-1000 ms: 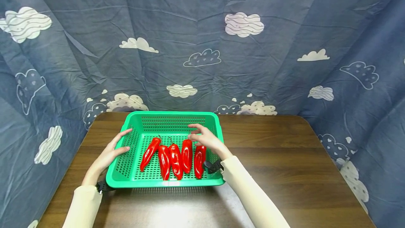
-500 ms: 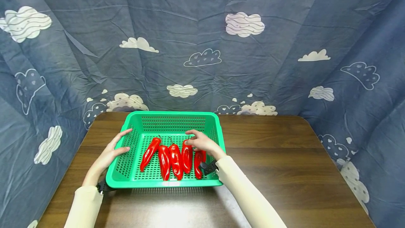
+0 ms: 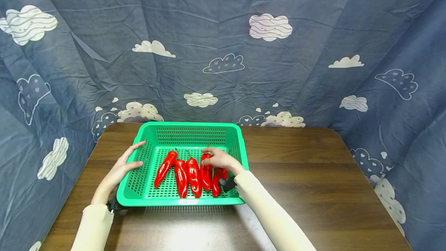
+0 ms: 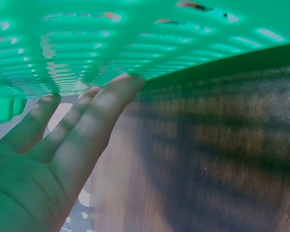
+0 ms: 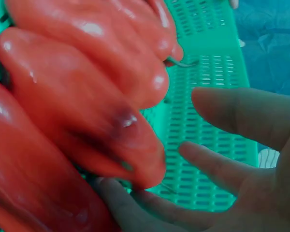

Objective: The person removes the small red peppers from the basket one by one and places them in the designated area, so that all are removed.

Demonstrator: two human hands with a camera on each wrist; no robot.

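Note:
Several shiny red peppers (image 3: pixel 181 177) lie side by side in a green perforated plastic basket (image 3: pixel 184 202). My left hand (image 3: pixel 116 171) holds the basket's left side, thumb over the rim; straight fingers (image 4: pixel 89 113) lie along the outside of the wall. My right hand (image 3: pixel 223 159) reaches into the basket, above the upper ends of the two rightmost peppers. In the right wrist view its fingers (image 5: pixel 217 169) are spread, and one lower digit sits close to the gap between two peppers. The rightmost pepper (image 3: pixel 216 183) is partly hidden by that hand and its wrist camera.
The basket stands on a brown wooden table (image 3: pixel 292 181), at its left and back part. Behind and at both sides hangs a dark blue curtain (image 3: pixel 223 30) with white clouds.
My right hand has come lower and left, from beyond the peppers' stems onto their upper ends. The rightmost pepper has shifted slightly left and tilted. My left hand has stayed put.

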